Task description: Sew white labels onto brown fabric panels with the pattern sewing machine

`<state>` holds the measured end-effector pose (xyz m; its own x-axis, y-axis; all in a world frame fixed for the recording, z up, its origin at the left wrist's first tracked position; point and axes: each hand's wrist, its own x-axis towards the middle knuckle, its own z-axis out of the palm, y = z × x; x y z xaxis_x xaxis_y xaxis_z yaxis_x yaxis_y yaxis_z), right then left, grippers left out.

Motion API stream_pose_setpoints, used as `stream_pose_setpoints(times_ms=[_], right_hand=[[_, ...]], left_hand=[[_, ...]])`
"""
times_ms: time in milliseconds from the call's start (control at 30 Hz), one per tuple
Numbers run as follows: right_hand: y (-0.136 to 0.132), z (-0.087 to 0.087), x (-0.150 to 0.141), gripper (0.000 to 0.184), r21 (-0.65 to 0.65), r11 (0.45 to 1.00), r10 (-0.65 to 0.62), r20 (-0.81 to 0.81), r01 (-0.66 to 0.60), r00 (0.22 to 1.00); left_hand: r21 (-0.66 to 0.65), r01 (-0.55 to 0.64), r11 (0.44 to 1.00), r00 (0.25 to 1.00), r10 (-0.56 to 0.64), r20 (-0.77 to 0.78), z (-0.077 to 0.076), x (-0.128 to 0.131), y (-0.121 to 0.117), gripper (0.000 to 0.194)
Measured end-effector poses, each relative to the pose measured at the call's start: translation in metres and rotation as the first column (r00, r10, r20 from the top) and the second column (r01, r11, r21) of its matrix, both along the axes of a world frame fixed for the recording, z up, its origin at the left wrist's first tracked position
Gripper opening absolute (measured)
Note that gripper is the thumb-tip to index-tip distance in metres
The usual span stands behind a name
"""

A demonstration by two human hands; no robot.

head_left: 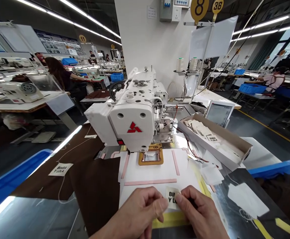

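A small cream fabric label (171,196) with black lettering is held upright between my two hands over the front of the sewing area. My right hand (199,209) pinches its right side between thumb and finger, covering part of the print. At its left edge, my left hand (147,207) has thumb and fingers closed on it. Beyond them lies a white work plate (149,174) with pink strips, and a yellow-brown clamp frame (150,163) sits under the head of a white sewing machine (132,122). Brown fabric (95,192) spreads out to the left of my hands.
A cardboard box (224,141) of labels stands at the right, beside a small control screen (219,113). Another label (60,169) lies on the brown fabric with loose thread. Blue bins (22,176) flank the table. Other people work at machines in the background.
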<state>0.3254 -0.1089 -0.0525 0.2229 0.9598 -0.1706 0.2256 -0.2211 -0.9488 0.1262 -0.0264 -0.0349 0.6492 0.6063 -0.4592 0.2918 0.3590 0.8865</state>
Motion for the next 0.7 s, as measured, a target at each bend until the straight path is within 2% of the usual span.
stream_pose_setpoints(times_ms=[67, 167, 233, 267, 333, 400, 467, 567, 700], right_hand=[[0.000, 0.000, -0.002, 0.053, -0.013, 1.000, 0.009, -0.088, -0.010, 0.996], [0.002, 0.003, -0.004, 0.049, 0.035, 0.998, -0.034, -0.331, 0.048, 0.943], [0.005, 0.008, 0.000, 0.061, 0.078, 0.995, -0.031, -0.395, 0.067, 0.918], [0.008, 0.010, 0.003, 0.061, 0.090, 0.996, 0.015, -0.368, 0.020, 0.930], [0.013, 0.014, 0.010, 0.044, 0.063, 0.989, 0.149, -0.291, -0.136, 0.945], [0.017, 0.015, 0.015, 0.045, 0.014, 0.975, 0.216, -0.279, -0.221, 0.936], [0.019, 0.013, 0.016, 0.050, -0.023, 0.981, 0.178, -0.309, -0.194, 0.934], [0.019, 0.010, 0.012, 0.051, -0.035, 0.988, 0.136, -0.284, -0.152, 0.949], [0.019, 0.008, 0.006, 0.049, -0.009, 0.987, 0.152, -0.230, -0.159, 0.961]], left_hand=[[-0.072, 0.043, 0.996, 0.996, -0.037, 0.086, 0.002, 0.009, 0.000, 0.051], [-0.109, 0.059, 0.992, 0.988, -0.043, 0.145, 0.008, 0.014, 0.000, 0.050], [-0.082, 0.072, 0.994, 0.988, -0.060, 0.145, 0.013, 0.013, -0.001, 0.046], [-0.065, 0.086, 0.994, 0.988, -0.077, 0.135, 0.015, 0.012, -0.001, 0.043], [-0.061, 0.118, 0.991, 0.987, -0.110, 0.120, 0.019, 0.010, -0.002, 0.037], [-0.117, 0.118, 0.986, 0.987, -0.104, 0.121, 0.021, 0.008, -0.003, 0.027], [-0.184, 0.067, 0.981, 0.993, -0.048, 0.104, 0.021, 0.007, -0.002, 0.018], [-0.203, -0.012, 0.979, 0.998, 0.024, 0.055, 0.017, 0.007, 0.002, 0.027], [-0.140, 0.032, 0.990, 0.996, -0.021, 0.082, 0.009, 0.009, 0.002, 0.042]])
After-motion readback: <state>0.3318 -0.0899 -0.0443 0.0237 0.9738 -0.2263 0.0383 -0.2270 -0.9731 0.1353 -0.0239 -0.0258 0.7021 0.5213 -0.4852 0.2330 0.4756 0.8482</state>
